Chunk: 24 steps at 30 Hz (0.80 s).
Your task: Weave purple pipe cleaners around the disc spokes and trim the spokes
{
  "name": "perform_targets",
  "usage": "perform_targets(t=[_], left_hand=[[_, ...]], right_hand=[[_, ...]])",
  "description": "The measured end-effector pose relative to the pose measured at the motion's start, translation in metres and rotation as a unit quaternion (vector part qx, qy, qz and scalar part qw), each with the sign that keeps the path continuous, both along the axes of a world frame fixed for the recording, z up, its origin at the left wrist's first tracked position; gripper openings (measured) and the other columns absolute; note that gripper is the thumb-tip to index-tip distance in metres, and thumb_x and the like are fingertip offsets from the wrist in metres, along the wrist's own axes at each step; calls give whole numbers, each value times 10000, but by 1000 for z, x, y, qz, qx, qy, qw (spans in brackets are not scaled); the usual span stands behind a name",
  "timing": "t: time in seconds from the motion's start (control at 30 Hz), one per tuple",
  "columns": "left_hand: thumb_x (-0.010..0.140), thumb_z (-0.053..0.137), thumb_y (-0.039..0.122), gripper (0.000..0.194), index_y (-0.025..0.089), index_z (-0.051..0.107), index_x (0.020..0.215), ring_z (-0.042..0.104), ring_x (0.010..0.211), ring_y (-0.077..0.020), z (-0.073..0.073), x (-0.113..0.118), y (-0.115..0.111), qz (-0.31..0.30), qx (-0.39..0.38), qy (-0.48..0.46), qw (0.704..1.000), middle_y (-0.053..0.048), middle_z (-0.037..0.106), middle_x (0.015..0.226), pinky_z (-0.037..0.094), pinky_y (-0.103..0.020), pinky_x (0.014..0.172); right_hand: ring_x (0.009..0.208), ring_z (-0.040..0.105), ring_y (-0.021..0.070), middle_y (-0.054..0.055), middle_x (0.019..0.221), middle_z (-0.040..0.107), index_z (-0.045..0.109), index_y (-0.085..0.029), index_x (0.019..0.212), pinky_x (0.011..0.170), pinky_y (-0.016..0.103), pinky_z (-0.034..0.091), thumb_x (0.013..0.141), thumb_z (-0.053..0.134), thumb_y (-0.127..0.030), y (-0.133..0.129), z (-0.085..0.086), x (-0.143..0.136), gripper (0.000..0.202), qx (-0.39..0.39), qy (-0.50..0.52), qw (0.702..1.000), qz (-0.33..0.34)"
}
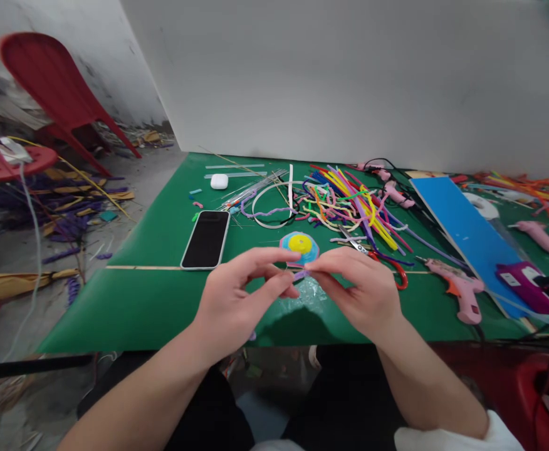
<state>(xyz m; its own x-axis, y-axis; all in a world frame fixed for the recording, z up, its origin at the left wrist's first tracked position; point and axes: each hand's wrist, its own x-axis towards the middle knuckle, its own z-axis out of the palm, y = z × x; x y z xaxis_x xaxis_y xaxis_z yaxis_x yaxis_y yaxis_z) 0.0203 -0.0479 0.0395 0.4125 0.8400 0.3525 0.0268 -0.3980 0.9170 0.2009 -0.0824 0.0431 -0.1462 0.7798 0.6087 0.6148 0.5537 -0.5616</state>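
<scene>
A short purple pipe cleaner [301,274] runs between my two hands above the front of the green table. My right hand [361,291] pinches one end of it between thumb and fingertips. At the other end, my left hand [239,297] has its thumb and curled fingers closed around the strand, with the index finger raised apart. A purple tip [252,336] shows below my left palm; whether it belongs to the same strand is hidden. Just behind my fingertips lies a round coiled piece [301,243], yellow in the middle with blue and pink around it.
Left of my hands lies a phone [205,240], with a white earbud case [219,181] behind it. Coloured pipe cleaners [350,203] pile up behind the coil, near orange-handled scissors [400,275]. A pink glue gun [460,288] and a blue board [462,232] are at right.
</scene>
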Motion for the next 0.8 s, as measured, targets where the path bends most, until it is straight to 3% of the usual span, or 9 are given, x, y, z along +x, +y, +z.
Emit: perform_targets(t=[0.07, 0.13, 0.2, 0.27, 0.37, 0.47, 0.57, 0.63, 0.8], left_hand=[[767, 586, 210, 154, 205, 590, 921, 591, 512, -111, 2, 2, 0, -57, -178, -68, 980, 18, 635, 566, 472, -219, 506], [748, 605, 228, 131, 197, 582, 874, 553, 456, -94, 3, 4, 1, -105, -301, -141, 937, 32, 587, 491, 448, -200, 467], [743, 605, 234, 144, 199, 581, 880, 524, 435, -77, 3, 6, 1, -112, -370, -195, 901, 39, 563, 477, 439, -191, 461], [757, 589, 244, 179, 203, 587, 931, 530, 455, -71, 2, 8, -1, -87, -383, -211, 895, 26, 596, 534, 450, -190, 475], [825, 506, 270, 231, 202, 584, 1031, 579, 539, -85, -1, 8, -4, -40, -274, -163, 947, -32, 682, 735, 473, -197, 505], [874, 415, 238, 290, 204, 562, 1121, 615, 687, -115, -5, 7, -7, -3, -17, -59, 998, -75, 681, 950, 508, -233, 621], [851, 432, 162, 336, 179, 530, 1172, 609, 873, -161, -6, 6, -4, 14, 261, 47, 964, -94, 653, 1041, 500, -300, 790], [820, 472, 130, 373, 164, 508, 1190, 604, 891, -173, -4, 5, 0, 13, 374, 103, 922, -90, 665, 996, 495, -317, 817], [807, 506, 153, 433, 176, 456, 1237, 601, 743, -150, -2, -5, 11, -35, 418, 204, 885, -59, 663, 832, 505, -272, 676]], right_hand=[[734, 633, 132, 22, 811, 688, 658, -240, 900, 682, 247, 507, 790, 542, -138, 0, -6, 1, 190, 93, -68, 993, -31], [746, 641, 140, 25, 832, 696, 646, -253, 955, 676, 250, 506, 781, 549, -124, 2, -14, 1, 237, 160, -120, 979, -50], [768, 643, 149, 31, 861, 698, 625, -254, 1006, 677, 261, 503, 777, 554, -121, 3, -20, -1, 274, 191, -156, 968, -49], [766, 641, 155, 41, 865, 697, 619, -240, 1013, 674, 268, 500, 776, 559, -126, 3, -22, -4, 271, 185, -174, 966, -41], [731, 632, 148, 57, 831, 686, 632, -204, 948, 646, 254, 495, 783, 547, -132, 1, -18, -8, 199, 131, -149, 980, -24], [729, 615, 128, 53, 834, 665, 615, -201, 902, 633, 230, 489, 805, 504, -129, -2, -9, -8, 164, 56, -89, 994, 0], [745, 601, 127, 43, 817, 646, 591, -204, 881, 651, 230, 484, 810, 488, -137, -4, -3, -5, 142, 16, -57, 998, 17], [740, 593, 132, 43, 797, 636, 583, -198, 872, 648, 235, 478, 810, 484, -152, -4, -2, -4, 125, -6, -65, 998, 23], [710, 586, 132, 40, 778, 631, 582, -193, 832, 620, 234, 468, 800, 488, -151, -4, -2, 0, 107, -25, -103, 994, 23]])
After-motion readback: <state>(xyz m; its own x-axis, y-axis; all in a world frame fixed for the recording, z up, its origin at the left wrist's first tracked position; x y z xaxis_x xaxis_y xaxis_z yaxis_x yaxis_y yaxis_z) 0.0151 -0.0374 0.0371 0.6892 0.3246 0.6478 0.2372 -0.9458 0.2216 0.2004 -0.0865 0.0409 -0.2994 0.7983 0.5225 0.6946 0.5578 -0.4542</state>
